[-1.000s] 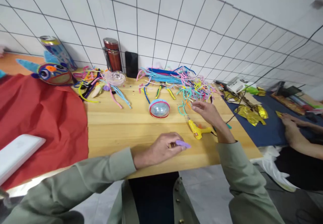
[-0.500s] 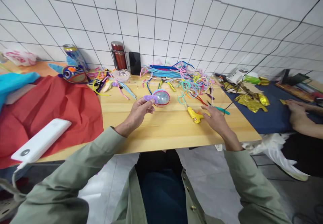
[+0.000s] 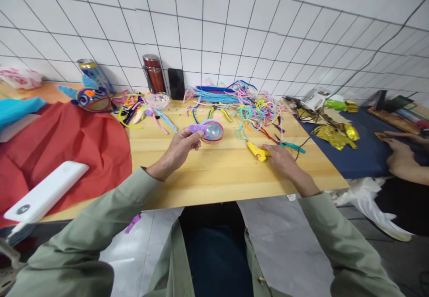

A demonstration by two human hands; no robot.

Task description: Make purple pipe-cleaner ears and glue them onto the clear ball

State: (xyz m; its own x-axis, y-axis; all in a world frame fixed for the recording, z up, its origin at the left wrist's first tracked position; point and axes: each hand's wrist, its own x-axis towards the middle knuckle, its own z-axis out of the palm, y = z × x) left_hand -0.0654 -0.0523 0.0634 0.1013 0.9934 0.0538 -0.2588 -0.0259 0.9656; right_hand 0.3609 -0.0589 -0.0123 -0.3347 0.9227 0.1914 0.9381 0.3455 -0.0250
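My left hand (image 3: 177,147) is raised over the wooden table (image 3: 214,172), its fingers pinched on a short purple fuzzy piece (image 3: 196,128). That piece is right beside a clear plastic dome with a red and blue rim (image 3: 212,131). My right hand (image 3: 279,159) lies low on the table with its fingertips on the handle of a yellow glue gun (image 3: 256,150); whether it grips the gun is hard to make out. A heap of coloured pipe cleaners (image 3: 248,105) lies behind the gun.
A red cloth (image 3: 67,149) with a white flat box (image 3: 43,193) covers the left. A can (image 3: 92,73), a red flask (image 3: 153,73) and a black phone (image 3: 176,83) stand by the tiled wall. Teal-handled pliers (image 3: 291,145) lie right of the gun. Another person's hand (image 3: 400,158) rests on blue cloth (image 3: 351,158).
My left hand carried the purple piece from the table's front edge up to the clear dome. My right hand came back from the pipe cleaners and settled on the yellow glue gun.
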